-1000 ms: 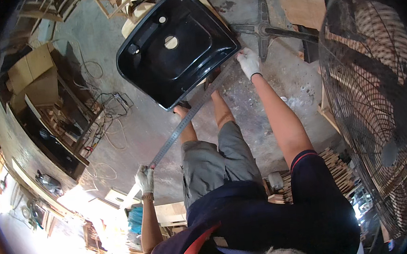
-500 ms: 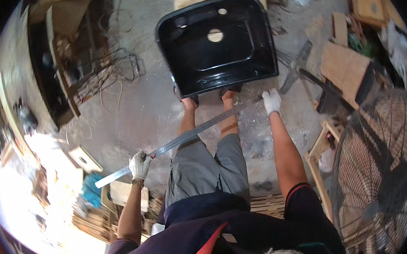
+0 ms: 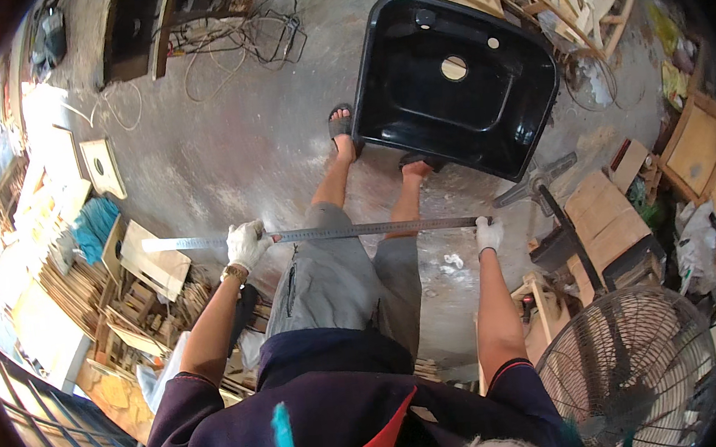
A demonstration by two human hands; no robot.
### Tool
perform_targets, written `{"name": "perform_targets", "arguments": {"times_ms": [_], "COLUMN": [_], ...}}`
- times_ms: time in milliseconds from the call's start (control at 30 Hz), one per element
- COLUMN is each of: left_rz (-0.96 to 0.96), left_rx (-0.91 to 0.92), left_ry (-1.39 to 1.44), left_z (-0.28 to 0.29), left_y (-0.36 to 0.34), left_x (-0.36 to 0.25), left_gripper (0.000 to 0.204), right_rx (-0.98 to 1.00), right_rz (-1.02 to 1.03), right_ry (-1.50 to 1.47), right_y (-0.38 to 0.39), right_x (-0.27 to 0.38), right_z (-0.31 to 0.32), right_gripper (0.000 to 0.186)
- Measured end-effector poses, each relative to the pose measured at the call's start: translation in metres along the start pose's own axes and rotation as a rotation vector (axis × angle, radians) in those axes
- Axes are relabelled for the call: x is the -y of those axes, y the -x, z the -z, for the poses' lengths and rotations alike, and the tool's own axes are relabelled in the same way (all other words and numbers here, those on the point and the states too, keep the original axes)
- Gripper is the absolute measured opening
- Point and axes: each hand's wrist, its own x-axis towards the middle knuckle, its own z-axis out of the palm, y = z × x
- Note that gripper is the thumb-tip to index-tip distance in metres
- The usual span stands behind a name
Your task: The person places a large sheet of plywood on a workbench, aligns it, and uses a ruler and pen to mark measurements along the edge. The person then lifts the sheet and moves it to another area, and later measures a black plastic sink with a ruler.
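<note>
A long steel ruler (image 3: 375, 229) lies almost level across the front of my legs, in both my hands. My left hand (image 3: 247, 244), in a white glove, is closed around it some way in from its left end, which sticks out beyond the hand. At the other end, my gloved right hand (image 3: 488, 234) grips the tip with closed fingers. Past my feet is a black sink basin (image 3: 424, 103), its hollow side toward me, with a round drain hole and two smaller holes. My sandalled feet are beside its near edge, the right one partly hidden.
A large fan (image 3: 618, 371) stands close at my right, below a cardboard box (image 3: 609, 218). Wood scraps (image 3: 140, 306) and a blue cloth (image 3: 96, 229) lie to the left. Cables (image 3: 265, 31) are on the floor ahead. A wooden frame (image 3: 700, 147) lies far right.
The ruler has gone from slanting up to the right to nearly level, still in both hands. My view has turned, and the sink basin now appears farther right and tilted.
</note>
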Motion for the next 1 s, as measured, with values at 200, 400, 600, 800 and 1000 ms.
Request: {"name": "perform_targets", "arguments": {"times_ms": [200, 400, 600, 800, 1000], "left_rz": [0.054, 0.101, 0.172, 0.172, 0.108], "left_rx": [-0.015, -0.012, 0.008, -0.003, -0.07], "left_ry": [0.069, 0.136, 0.207, 0.169, 0.151], "left_z": [-0.019, -0.024, -0.026, -0.036, -0.037], "left_y": [0.009, 0.016, 0.026, 0.025, 0.007], "left_x": [0.013, 0.031, 0.046, 0.064, 0.067], "left_gripper": [0.048, 0.042, 0.03, 0.046, 0.038], "right_rx": [-0.035, 0.049, 0.071, 0.112, 0.057], "right_rz": [0.031, 0.024, 0.088, 0.046, 0.044], "right_ry": [0.124, 0.213, 0.245, 0.228, 0.146], "right_y": [-0.011, -0.008, 0.0, 0.014, 0.02], "right_x": [0.005, 0.038, 0.063, 0.077, 0.049], "right_z": [-0.003, -0.007, -0.02, -0.027, -0.032], "right_gripper": [0.043, 0.049, 0.055, 0.057, 0.05]}}
